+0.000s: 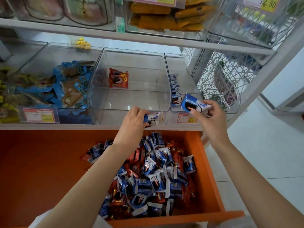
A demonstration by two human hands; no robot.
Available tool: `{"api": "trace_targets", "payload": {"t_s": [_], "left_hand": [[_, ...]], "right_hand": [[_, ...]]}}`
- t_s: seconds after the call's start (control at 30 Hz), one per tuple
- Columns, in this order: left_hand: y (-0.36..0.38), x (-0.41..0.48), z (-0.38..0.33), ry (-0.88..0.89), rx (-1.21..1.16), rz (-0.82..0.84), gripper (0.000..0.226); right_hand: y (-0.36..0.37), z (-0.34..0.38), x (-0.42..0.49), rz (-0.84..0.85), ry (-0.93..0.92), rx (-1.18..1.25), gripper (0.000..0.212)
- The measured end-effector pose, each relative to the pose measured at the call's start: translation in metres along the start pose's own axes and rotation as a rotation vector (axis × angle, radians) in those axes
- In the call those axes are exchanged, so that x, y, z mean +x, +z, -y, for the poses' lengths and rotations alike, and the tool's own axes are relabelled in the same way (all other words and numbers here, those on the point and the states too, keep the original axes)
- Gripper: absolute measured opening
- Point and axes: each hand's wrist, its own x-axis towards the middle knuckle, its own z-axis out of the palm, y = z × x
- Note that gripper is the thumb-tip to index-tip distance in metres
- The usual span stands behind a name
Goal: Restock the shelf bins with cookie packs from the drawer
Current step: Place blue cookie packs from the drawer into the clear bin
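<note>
Blue-and-white cookie pack [191, 104] pinched at its near-right end in the right hand [212, 117], fingers curled round the wrapper, long axis tilted from near right toward far left, poised over the front lip of the right bin [230, 106]. Just beyond, inside that bin, a row of like blue packs [174, 89] standing on edge along the left wall; hence a drop point straight ahead and slightly left of the right hand. Calls for little more than a short push forward and a letting go. Left hand [134, 119] closed round a second blue pack [151, 120], held in front of the price tags [185, 119] at the shelf edge, between the middle bin [131, 102] and the right bin, plainly farther from the blue row than the right hand. Middle bin nearly bare, with one red pack [118, 78] toward its far left. Orange drawer [49, 162] pulled out below, on the near side, with the heap of blue and red packs [156, 175] piled at its right. Likely order: releasing the right-hand pack first, turned on edge to match the row, then carrying the left-hand pack rightward past the dividing wall
</note>
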Motion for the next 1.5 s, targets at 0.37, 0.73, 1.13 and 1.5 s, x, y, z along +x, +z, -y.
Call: {"api": "trace_targets", "payload": {"t_s": [0.37,0.73,1.13,1.5], "left_hand": [[-0.001,-0.001,0.005,0.073,0.166,-0.032,0.035],[0.000,0.000,0.009,0.066,0.076,-0.021,0.032],[0.006,-0.001,0.009,0.074,0.105,-0.037,0.037],[0.007,-0.001,0.003,0.066,0.124,-0.042,0.037]], "right_hand": [[0.021,-0.019,0.094,0.161,-0.061,-0.530,0.048],[0.048,-0.026,0.137,0.646,-0.159,-1.001,0.042],[0.060,-0.024,0.139,0.507,-0.408,-1.240,0.037],[0.064,-0.021,0.127,0.487,-0.348,-1.207,0.038]]}}
